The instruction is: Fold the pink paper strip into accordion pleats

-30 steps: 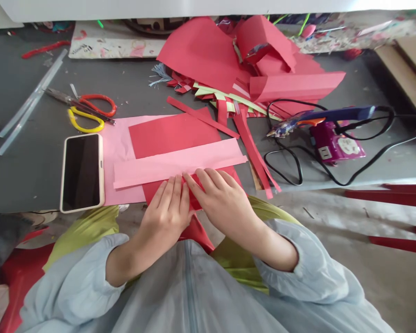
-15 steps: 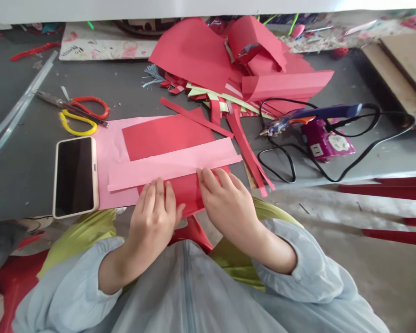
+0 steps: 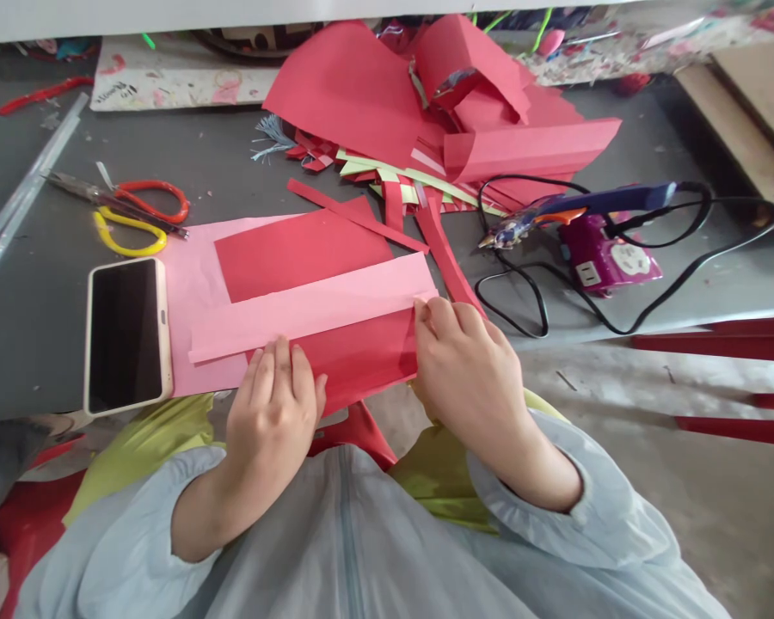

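A long pink paper strip (image 3: 316,301) with a narrow fold along its near edge lies slantwise over a red paper sheet (image 3: 367,352). My left hand (image 3: 274,404) lies flat, its fingertips pressing on the strip's near edge left of the middle. At the strip's right end, my right hand (image 3: 468,370) has its fingers curled, with thumb and forefinger closed on the folded edge. Beneath the red sheet, a larger pink sheet (image 3: 190,292) shows at the left.
A phone (image 3: 129,335) lies at the left, below scissors (image 3: 129,242) with red and yellow handles. Red paper pieces (image 3: 354,94) are heaped at the back. On the right are a blue glue gun (image 3: 593,211), its black cable and a purple socket block (image 3: 606,258).
My right hand has slid rightward along the fold to the strip's right end. My left hand stays on the near edge. The whole view has shifted slightly.
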Action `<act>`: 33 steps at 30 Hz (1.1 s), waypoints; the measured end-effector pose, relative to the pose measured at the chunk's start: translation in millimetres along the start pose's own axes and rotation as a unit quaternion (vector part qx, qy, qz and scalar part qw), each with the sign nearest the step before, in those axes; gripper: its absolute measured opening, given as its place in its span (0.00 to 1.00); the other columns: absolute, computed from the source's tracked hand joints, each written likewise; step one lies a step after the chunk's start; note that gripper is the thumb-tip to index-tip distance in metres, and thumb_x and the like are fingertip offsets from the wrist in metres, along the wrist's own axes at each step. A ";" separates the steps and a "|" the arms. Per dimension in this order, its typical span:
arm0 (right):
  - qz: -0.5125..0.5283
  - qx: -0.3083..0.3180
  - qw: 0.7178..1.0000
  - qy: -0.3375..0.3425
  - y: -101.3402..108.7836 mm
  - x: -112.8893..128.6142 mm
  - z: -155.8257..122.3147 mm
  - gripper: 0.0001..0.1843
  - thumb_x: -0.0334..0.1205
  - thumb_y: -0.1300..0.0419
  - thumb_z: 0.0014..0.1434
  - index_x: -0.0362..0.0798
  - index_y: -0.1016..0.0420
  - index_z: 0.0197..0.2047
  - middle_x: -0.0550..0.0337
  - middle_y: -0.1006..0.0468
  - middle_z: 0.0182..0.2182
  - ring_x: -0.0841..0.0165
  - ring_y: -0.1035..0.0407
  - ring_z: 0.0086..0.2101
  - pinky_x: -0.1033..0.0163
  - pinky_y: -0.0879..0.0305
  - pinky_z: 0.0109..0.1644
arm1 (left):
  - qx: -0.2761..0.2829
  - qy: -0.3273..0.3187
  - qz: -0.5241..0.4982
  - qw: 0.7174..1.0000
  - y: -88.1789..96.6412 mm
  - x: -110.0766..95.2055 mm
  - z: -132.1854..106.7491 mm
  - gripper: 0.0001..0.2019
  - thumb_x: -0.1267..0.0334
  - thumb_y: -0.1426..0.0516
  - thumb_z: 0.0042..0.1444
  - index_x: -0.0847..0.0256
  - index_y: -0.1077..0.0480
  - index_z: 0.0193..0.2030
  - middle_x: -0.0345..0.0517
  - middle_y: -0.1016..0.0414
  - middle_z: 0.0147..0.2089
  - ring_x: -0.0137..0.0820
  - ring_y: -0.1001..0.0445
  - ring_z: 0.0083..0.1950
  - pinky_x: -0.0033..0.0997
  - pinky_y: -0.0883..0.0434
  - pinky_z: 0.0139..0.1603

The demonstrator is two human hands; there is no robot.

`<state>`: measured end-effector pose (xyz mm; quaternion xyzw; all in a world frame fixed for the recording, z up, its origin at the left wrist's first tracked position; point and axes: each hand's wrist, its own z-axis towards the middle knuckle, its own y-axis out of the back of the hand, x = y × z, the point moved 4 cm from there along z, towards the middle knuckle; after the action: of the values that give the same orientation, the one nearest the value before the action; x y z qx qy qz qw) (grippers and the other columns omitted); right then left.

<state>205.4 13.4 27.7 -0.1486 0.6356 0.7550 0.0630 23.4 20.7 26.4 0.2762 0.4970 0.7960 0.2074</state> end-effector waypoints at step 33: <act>0.254 0.054 0.962 -0.085 -18.0 -64.0 20.1 0.23 0.26 0.52 0.57 0.45 0.16 0.43 0.53 0.18 0.39 0.61 0.28 0.39 0.57 0.33 0.43 | -0.020 -0.011 0.013 1.000 1.1 -1.4 1.5 0.17 0.64 0.41 0.59 0.79 0.26 0.47 0.71 0.21 0.50 0.49 0.19 0.48 0.42 0.20 0.47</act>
<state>268.3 42.3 33.2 0.0864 0.6847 0.7204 -0.0689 25.5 20.5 27.6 0.2869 0.4754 0.8053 0.2077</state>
